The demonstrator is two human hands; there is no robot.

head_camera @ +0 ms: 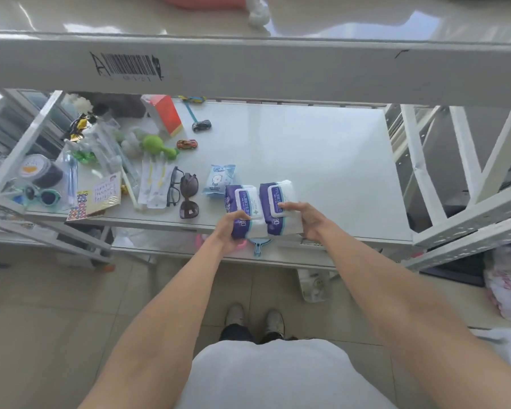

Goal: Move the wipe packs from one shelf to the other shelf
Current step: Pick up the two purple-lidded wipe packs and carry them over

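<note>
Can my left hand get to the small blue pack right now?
Probably not yet: the left hand grips a purple wipe pack, which sits between it and the small blue pack.

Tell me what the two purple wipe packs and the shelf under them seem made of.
Left wipe pack and right wipe pack: likely soft plastic film, glossy purple and white, crinkled at the ends, each with a stiffer white lid. Shelf: probably painted metal, pale, smooth, faintly reflective.
</note>
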